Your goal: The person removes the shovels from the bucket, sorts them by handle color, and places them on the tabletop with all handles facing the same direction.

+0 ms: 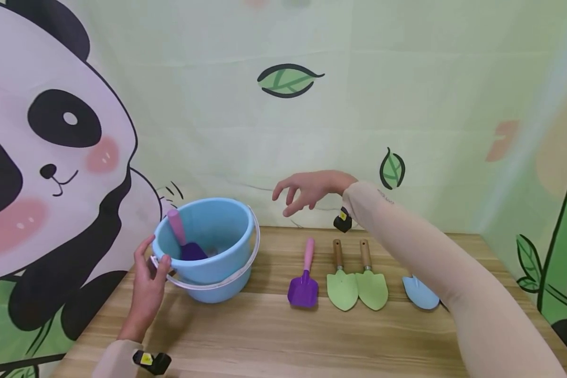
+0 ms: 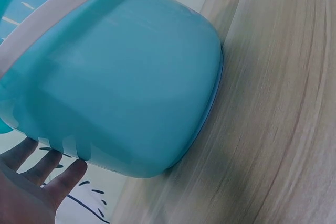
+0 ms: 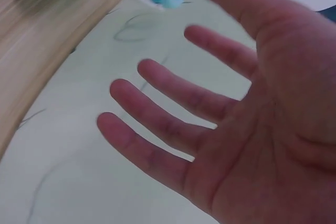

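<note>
A light blue bucket with a white handle stands at the left of the table. Inside it leans a toy shovel with a pink grip and dark purple blade. My left hand rests against the bucket's left side, thumb near the rim; in the left wrist view its straight fingers touch the wall. Raised right of the bucket, my right hand is empty, fingers spread loosely. Below it lies a purple shovel with a pink handle.
Two green trowels with wooden handles lie side by side on the wooden table. Farther right, my right arm partly covers a blue shovel blade. A printed panda backdrop hangs behind the table's back edge.
</note>
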Demonstrator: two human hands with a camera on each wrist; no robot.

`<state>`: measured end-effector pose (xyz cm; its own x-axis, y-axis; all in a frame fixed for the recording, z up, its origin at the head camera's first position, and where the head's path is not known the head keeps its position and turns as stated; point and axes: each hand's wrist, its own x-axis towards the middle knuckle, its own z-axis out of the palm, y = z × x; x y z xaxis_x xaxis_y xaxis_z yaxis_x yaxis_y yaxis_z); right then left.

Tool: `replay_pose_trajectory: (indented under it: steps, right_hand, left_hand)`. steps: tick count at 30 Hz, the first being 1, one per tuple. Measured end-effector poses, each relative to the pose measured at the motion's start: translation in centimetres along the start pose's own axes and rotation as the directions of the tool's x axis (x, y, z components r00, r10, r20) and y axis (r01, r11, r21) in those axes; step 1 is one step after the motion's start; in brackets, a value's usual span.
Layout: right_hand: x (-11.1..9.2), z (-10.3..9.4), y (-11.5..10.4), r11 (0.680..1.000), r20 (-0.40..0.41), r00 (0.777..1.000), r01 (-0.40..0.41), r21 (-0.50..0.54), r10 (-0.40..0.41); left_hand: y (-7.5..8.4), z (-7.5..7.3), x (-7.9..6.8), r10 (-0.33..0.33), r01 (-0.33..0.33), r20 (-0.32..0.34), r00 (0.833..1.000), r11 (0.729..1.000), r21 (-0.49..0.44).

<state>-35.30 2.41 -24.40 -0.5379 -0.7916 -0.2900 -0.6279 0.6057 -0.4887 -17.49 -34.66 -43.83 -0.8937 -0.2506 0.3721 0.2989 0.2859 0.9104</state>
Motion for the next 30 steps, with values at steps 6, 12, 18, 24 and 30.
replay_pose_trajectory:
  steps: [6, 12, 18, 24, 30]
  right_hand:
    - [0.6, -0.7, -2.2, 1.000, 0.044, 0.999, 0.018, -0.008, -0.017]
    - [1.2, -1.2, -4.3, 1.000, 0.077, 0.997, -0.006, 0.000, 0.006]
    - [2.6, -1.4, -6.5, 1.000, 0.102, 0.995, 0.021, -0.005, -0.020]
    - [4.8, -1.0, -7.9, 0.997, 0.120, 0.990, 0.077, 0.016, -0.079]
    - [7.0, -0.3, -9.1, 0.992, 0.117, 0.986, 0.118, 0.041, -0.122]
  left_hand:
    - [-0.1, -0.1, 0.0, 0.000, 0.000, 0.002, 1.000, 1.000, -0.007]
    - [-0.2, -0.1, 0.1, 0.004, -0.004, 0.002, 1.000, 1.000, -0.006]
    - [0.0, -0.2, 0.2, 0.015, -0.015, 0.001, 1.000, 1.000, -0.010]
    - [0.0, -0.1, 0.3, 0.022, -0.022, -0.006, 1.000, 0.999, -0.038]
    - [-0.2, -0.1, 0.1, 0.016, -0.016, -0.009, 1.000, 0.999, -0.041]
